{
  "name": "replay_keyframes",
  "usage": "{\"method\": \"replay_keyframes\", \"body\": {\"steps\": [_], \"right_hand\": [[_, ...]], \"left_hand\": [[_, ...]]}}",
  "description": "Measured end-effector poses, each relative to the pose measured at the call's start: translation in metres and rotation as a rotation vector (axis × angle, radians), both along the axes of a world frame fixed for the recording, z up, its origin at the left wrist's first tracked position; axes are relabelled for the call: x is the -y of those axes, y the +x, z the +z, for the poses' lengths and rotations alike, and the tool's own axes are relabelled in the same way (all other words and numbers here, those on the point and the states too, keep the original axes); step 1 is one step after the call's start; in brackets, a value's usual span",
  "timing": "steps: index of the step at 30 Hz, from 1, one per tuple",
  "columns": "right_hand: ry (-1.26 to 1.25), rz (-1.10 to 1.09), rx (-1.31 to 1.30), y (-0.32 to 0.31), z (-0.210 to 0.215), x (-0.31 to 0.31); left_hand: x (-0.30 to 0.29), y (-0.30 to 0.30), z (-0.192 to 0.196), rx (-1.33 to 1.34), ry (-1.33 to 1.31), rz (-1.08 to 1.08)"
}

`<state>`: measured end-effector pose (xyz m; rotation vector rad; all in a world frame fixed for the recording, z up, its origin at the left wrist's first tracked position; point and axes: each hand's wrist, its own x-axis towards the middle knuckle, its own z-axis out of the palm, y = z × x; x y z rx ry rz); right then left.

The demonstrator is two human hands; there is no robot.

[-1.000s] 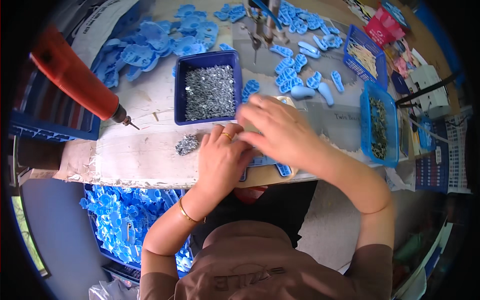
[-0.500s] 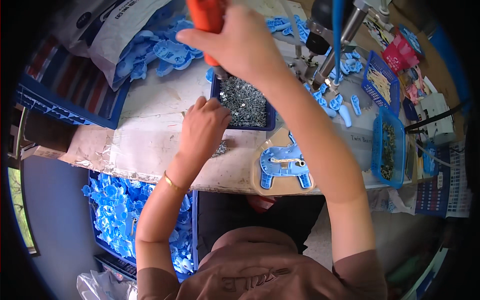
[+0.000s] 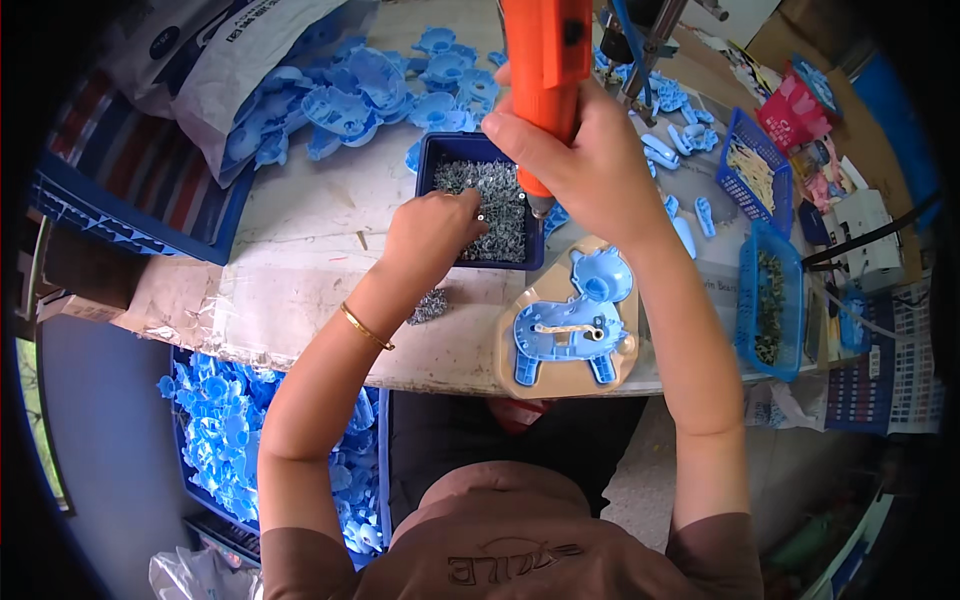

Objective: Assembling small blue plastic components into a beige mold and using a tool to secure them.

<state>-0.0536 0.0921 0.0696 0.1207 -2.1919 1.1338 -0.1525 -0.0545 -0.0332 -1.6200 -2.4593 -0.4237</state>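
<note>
Over the middle of the surface: both hands work close together above the dark blue tray.
Right hand (image 3: 580,165): closed in a full grip around the orange power screwdriver (image 3: 545,70), held upright with its tip (image 3: 540,210) pointing down at the tray's right edge.
Left hand (image 3: 435,230): fingers pinched together, fingertips dipped into the small screws; whether one is caught between them cannot be told. A thin gold bangle (image 3: 365,327) sits on the wrist.
Dark blue tray (image 3: 430,160): a shallow square tray full of small grey screws (image 3: 495,195), set at mid-surface, just beyond the left hand.
Loose screws (image 3: 430,305): a small heap lying on the surface just in front of the tray, beside the left forearm.
Blue toy shell (image 3: 570,330): a flat animal-shaped plastic part lying in a tan jig (image 3: 515,345) at the near edge of the surface, below the screwdriver and to the right of the left arm.
Blue plastic parts (image 3: 350,95): a loose pile along the far left of the surface, spilling from a white sack (image 3: 240,60); more lie scattered at the far right.
Blue baskets (image 3: 770,300): two mesh baskets near the right edge, the nearer holding dark small parts.
Below the surface: a crate of blue shells (image 3: 225,440) to the person's left.
</note>
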Motion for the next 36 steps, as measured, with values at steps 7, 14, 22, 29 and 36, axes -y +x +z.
{"method": "replay_keyframes", "body": {"steps": [7, 14, 22, 29, 36], "right_hand": [[-0.161, 0.117, 0.064, 0.003, -0.003, 0.004], [-0.263, 0.157, 0.033, 0.004, -0.008, 0.005], [-0.251, 0.211, 0.130, 0.013, 0.001, -0.007], [-0.351, 0.197, -0.033, 0.019, -0.008, 0.011], [-0.442, 0.203, -0.010, 0.032, -0.009, 0.026]], "left_hand": [[0.007, 0.000, -0.008, 0.130, 0.046, 0.044], [-0.003, -0.012, 0.001, -0.073, -0.147, -0.079], [-0.003, -0.004, -0.002, -0.097, -0.016, -0.114], [0.000, 0.038, 0.009, 0.195, 0.288, -0.348], [0.004, 0.055, 0.009, 0.203, 0.379, -0.382]]}}
